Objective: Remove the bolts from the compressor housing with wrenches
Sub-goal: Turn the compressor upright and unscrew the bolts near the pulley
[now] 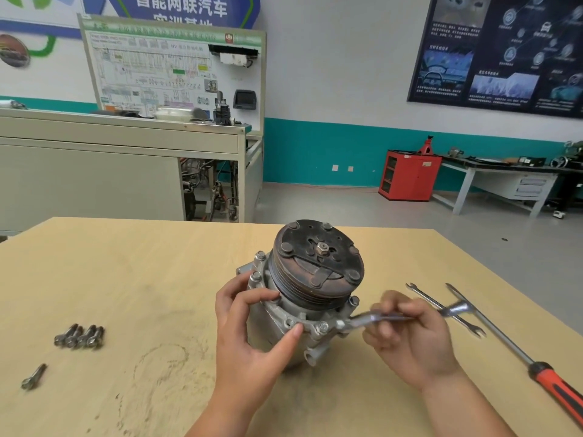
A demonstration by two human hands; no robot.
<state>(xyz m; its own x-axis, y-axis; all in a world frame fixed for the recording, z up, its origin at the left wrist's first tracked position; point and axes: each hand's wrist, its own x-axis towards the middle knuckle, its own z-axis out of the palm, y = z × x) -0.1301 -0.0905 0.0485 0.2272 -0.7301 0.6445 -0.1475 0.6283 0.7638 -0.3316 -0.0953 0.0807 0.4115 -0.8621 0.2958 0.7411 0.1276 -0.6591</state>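
While the wooden table [126, 279] fills the lower half of the view, the compressor [315, 279] stands near its middle, with its dark pulley face tilted up toward twelve o'clock and the grey housing flange just beneath.

The left hand [252, 335] comes in from seven o'clock and clamps the housing. Its fingers curl over the flange rim at nine o'clock, and the thumb presses the near edge at six.

The right hand [407, 335] enters from five o'clock, fingers closed tight round the shank of a held wrench [378, 318], which is blurred by motion. The wrench's head meets the flange at about four o'clock, but the blur hides how it seats.

A screwdriver [555, 386] with a red and black handle lies at four o'clock from the compressor. Just beside it, a spare wrench [422, 296] lies at three o'clock, partly crossed by the held tool's tail.

Flange bolts [260, 255] sit around the rim. Four loose bolts [79, 337] are bunched at eight o'clock, well apart from the compressor. A single bolt [33, 376] lies nearer the table's edge.
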